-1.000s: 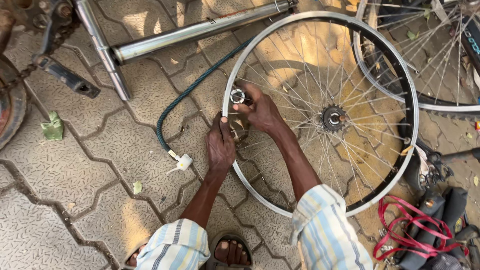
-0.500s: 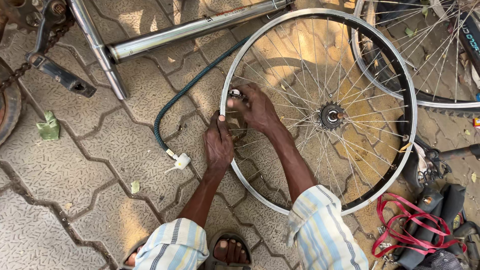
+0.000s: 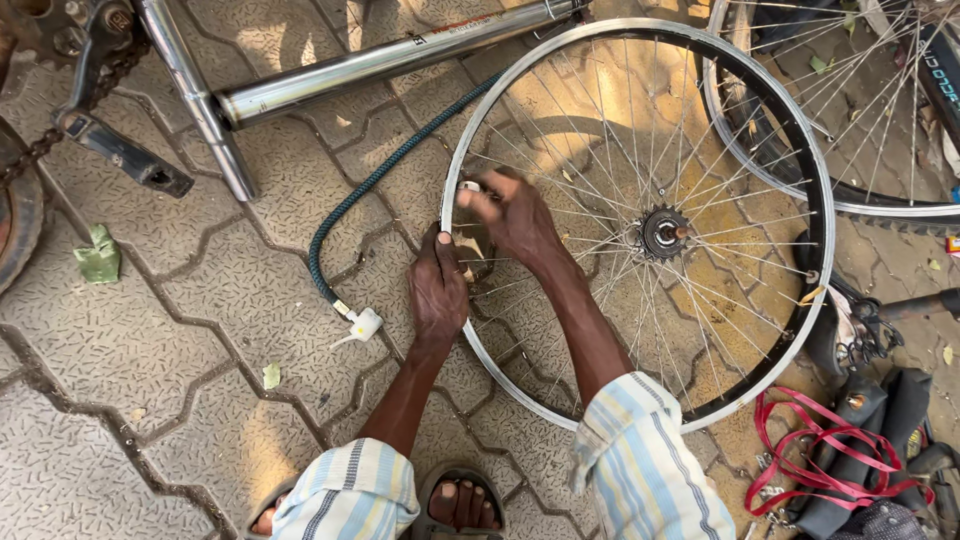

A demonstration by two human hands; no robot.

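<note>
Crowding wheel rim: pump hose, second wheel

Silver rim, green hose, striped sleeves.

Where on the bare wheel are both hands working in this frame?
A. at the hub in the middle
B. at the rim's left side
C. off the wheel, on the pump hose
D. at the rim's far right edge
B: the left hand grips the wheel rim at its left side, and the right hand sits just inside it among the spokes, away from the hub.
</note>
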